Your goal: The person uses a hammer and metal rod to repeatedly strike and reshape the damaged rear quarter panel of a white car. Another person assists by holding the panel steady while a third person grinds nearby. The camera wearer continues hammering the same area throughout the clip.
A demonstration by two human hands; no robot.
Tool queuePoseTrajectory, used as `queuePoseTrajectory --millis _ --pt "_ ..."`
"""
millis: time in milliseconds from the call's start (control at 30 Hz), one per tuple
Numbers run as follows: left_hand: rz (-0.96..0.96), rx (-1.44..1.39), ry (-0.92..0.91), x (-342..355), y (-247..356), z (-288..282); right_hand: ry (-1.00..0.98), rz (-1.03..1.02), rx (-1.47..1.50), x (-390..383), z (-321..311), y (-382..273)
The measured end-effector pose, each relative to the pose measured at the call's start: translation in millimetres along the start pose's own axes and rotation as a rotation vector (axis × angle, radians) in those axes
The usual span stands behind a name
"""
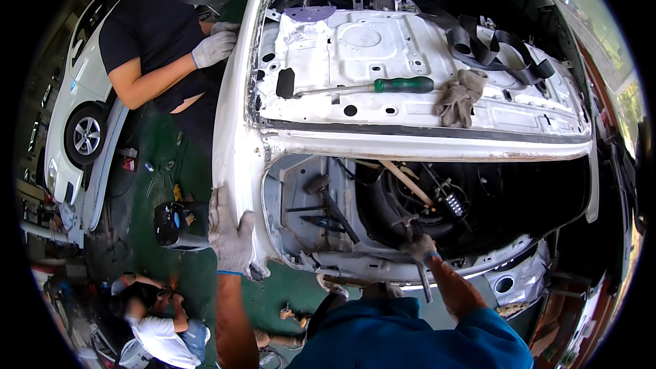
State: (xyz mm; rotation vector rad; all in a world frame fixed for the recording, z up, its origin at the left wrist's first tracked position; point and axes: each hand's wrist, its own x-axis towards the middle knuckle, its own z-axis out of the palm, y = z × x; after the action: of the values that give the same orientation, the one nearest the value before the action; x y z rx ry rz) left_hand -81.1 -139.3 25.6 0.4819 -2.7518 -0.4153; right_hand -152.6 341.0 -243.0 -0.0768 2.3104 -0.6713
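Observation:
My left hand (231, 236), in a pale work glove, lies flat with fingers stretched on the white rear side panel (236, 157) of a stripped car body. My right hand (418, 249), also gloved, is closed round what looks like a hammer (424, 281), its head over the open trunk and its shaft pointing down toward me. Inside the trunk, a second hammer (335, 210) lies on the left. A wooden handle (408, 184) and a dark keypad-like piece (454, 203) lie near the round spare-wheel well (376, 212), whose right side is in deep shadow.
On the white metal shelf (362, 61) lie a green-handled screwdriver (403, 85), a crumpled glove (461, 99) and a black strap (499, 55). A co-worker (147, 41) stands at the left, gloved hands at the body. Another person (160, 328) crouches lower left, near a black bin (181, 225).

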Motion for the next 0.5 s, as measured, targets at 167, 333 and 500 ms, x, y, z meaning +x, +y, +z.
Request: queuePoseTrajectory --millis 167,333,500 --pt "0.043 -0.058 -0.041 22.9 14.7 5.4 0.353 -0.476 -0.82 131.1 22.2 120.7" --pt "-0.092 -0.006 -0.138 15.5 -5.0 -11.5 0.528 -0.633 -0.816 216.0 18.2 91.5" --pt "-0.114 -0.057 -0.149 16.9 -11.7 -3.7 0.514 -0.572 -0.803 266.0 38.7 111.0"
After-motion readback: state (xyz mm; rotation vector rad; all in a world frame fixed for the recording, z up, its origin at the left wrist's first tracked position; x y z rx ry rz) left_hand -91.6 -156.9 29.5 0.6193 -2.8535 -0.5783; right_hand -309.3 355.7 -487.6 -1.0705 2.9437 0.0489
